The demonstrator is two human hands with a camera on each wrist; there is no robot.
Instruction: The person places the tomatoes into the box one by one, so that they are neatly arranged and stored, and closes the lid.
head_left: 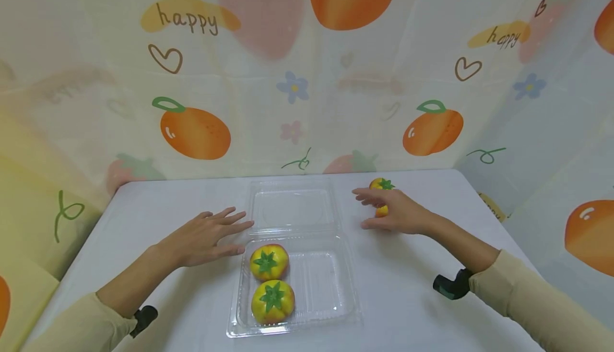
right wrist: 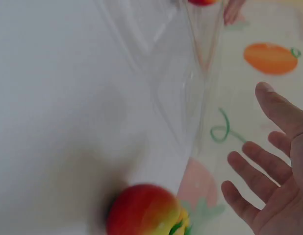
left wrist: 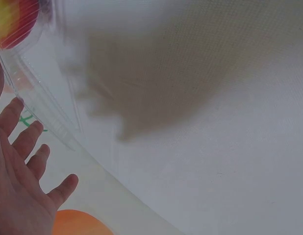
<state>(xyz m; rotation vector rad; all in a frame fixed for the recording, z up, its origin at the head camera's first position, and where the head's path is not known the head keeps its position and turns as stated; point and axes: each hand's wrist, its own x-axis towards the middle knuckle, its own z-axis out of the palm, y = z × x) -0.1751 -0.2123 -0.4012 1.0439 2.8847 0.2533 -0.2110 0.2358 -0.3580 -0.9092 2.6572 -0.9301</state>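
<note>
The left hand [head_left: 211, 237] has its fingers extended and spread, holding nothing. Just beside its fingertips, on their right, lies a clear plastic container [head_left: 318, 282] with its lid [head_left: 293, 208] folded back flat; whether the fingertips contact the plastic cannot be determined. Forward of the left thumb tip is the lid; to its right is the tray. Inside the tray, just right of and below that thumb tip, sits a yellow-red fruit [head_left: 269, 262] with green leaves. A matching front fruit [head_left: 273, 302] sits next to it, nearer the person.

The right hand [head_left: 402, 212] has its fingers extended and the thumb set apart, gripping nothing. A far fruit [head_left: 382, 182] rests on the white table [head_left: 158, 208] just beyond these fingers. A yellow-orange patch [head_left: 382, 212] shows between fingers and thumb; the hand hides whether it belongs to a separate fruit. The lid is left of the right fingertips, apart from them.
</note>
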